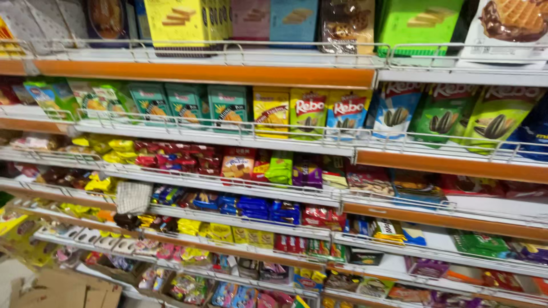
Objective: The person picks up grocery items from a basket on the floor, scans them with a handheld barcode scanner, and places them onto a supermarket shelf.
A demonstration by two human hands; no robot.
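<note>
Neither of my hands shows in the head view. Before me stands a shop shelving unit with orange-edged shelves (205, 74) and white wire rails. The top shelf holds boxes of wafers and biscuits, one of them yellow (181, 20). Below it stand green snack bags (149, 100), yellow and blue seed packets (308, 109) and green seed bags (491, 117). Lower shelves carry red packets (177, 157), blue bars (268, 208) and yellow sweets (220, 232).
A grey cloth (133, 197) hangs over a rail at the left. Flattened cardboard boxes (63, 291) lie on the floor at the bottom left. A bare white patch of shelf (491, 205) shows on the right, among sparser stock.
</note>
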